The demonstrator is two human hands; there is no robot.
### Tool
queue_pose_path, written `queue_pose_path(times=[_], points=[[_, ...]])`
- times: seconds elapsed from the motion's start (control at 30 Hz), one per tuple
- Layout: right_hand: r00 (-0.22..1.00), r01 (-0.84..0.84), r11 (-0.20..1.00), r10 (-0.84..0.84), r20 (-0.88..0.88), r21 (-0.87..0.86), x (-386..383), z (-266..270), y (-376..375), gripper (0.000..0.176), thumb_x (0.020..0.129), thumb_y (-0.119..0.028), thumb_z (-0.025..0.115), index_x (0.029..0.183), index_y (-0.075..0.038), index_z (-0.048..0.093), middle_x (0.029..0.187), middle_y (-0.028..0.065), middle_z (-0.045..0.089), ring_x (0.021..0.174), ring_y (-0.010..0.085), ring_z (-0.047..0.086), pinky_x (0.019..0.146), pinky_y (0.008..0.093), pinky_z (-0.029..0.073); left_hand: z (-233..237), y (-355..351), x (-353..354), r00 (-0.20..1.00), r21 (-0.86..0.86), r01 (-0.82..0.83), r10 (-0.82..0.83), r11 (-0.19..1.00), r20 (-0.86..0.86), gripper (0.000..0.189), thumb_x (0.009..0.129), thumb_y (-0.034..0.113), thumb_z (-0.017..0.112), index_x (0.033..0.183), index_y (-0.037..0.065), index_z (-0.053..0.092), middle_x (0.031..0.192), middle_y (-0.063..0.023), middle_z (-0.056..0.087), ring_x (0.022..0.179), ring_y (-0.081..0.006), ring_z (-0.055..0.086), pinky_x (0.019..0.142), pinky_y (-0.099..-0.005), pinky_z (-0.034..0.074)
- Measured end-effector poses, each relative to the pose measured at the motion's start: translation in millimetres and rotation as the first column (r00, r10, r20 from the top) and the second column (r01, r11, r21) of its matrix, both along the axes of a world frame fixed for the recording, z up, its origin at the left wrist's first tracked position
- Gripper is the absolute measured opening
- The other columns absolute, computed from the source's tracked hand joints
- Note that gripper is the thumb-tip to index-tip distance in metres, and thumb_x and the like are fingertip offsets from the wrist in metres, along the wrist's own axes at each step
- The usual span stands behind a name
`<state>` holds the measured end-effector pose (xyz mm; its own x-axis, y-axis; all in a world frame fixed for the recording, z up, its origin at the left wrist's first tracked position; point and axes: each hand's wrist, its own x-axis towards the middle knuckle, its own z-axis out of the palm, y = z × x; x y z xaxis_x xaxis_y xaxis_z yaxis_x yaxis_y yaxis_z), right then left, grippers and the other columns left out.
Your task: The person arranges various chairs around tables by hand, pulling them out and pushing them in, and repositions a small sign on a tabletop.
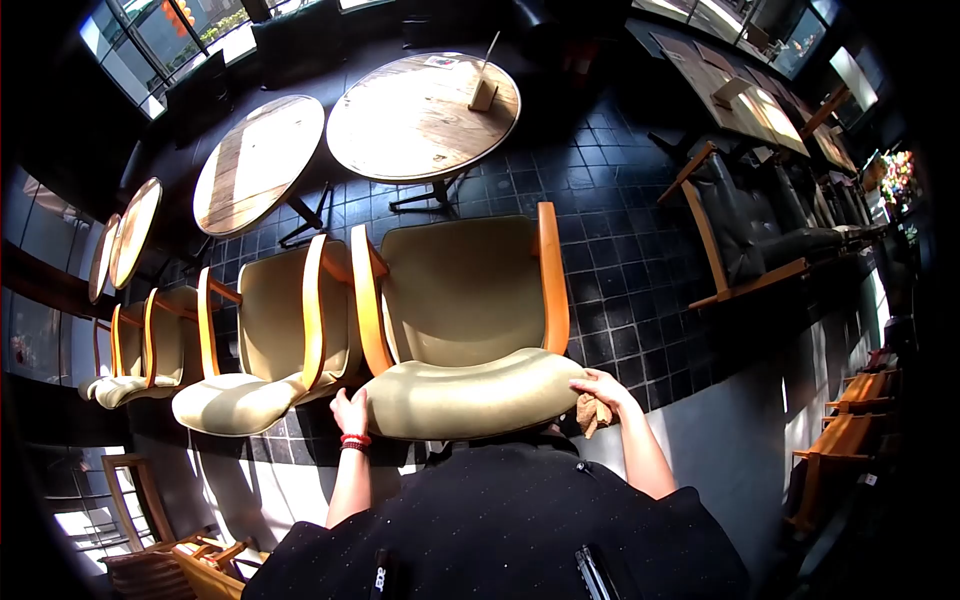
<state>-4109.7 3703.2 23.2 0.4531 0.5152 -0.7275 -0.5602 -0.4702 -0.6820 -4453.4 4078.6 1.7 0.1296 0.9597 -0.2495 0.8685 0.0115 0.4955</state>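
A cushioned armchair [465,300] with orange wooden arms stands right in front of me, its beige backrest toward me. My left hand [350,410] rests on the left end of the backrest's top edge, a red band at the wrist. My right hand [603,390] sits at the right end of the backrest, holding a crumpled tan cloth [592,412] against it.
More matching armchairs [265,340] line up to the left. Round wooden tables [425,115] [258,165] stand beyond on a dark tiled floor [620,230]. A dark-cushioned chair [735,225] and long tables [740,95] sit at the right. Windows run along the back.
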Motion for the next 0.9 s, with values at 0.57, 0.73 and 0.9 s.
queue_pose_path(times=[0.57, 0.73, 0.9], points=[[0.899, 0.422, 0.896, -0.392, 0.197, -0.140, 208, 21, -352, 0.031, 0.075, -0.021, 0.069, 0.094, 0.000, 0.056, 0.073, 0.0124, 0.063, 0.062, 0.0198, 0.061, 0.057, 0.0302, 0.050, 18, -189, 311, 0.841, 0.328, 0.422, -0.500, 0.845, 0.206, 0.050, 0.077, 0.027, 0.065, 0.117, 0.001, 0.048, 0.116, -0.0185, 0.048, 0.111, -0.0316, 0.044, 0.096, -0.0394, 0.034], [0.905, 0.424, 0.905, -0.423, 0.039, -0.035, 231, 17, -302, 0.028, 0.078, -0.019, 0.065, 0.096, 0.000, 0.055, 0.075, 0.0145, 0.063, 0.063, 0.0213, 0.062, 0.058, 0.0307, 0.051, 53, -143, 387, 0.854, 0.309, 0.327, -0.419, 0.893, 0.308, 0.053, 0.078, 0.031, 0.064, 0.118, 0.001, 0.047, 0.116, -0.0180, 0.049, 0.109, -0.0306, 0.046, 0.093, -0.0374, 0.037], [0.924, 0.382, 0.924, -0.382, 0.024, 0.010, 289, 25, -264, 0.027, 0.080, -0.018, 0.062, 0.099, 0.000, 0.056, 0.074, 0.0160, 0.063, 0.063, 0.0211, 0.062, 0.057, 0.0301, 0.051, 77, -75, 480, 0.770, 0.264, 0.181, -0.304, 0.947, 0.561, 0.059, 0.077, 0.032, 0.066, 0.122, 0.002, 0.043, 0.119, -0.0173, 0.047, 0.097, -0.0259, 0.054, 0.082, -0.0336, 0.045]])
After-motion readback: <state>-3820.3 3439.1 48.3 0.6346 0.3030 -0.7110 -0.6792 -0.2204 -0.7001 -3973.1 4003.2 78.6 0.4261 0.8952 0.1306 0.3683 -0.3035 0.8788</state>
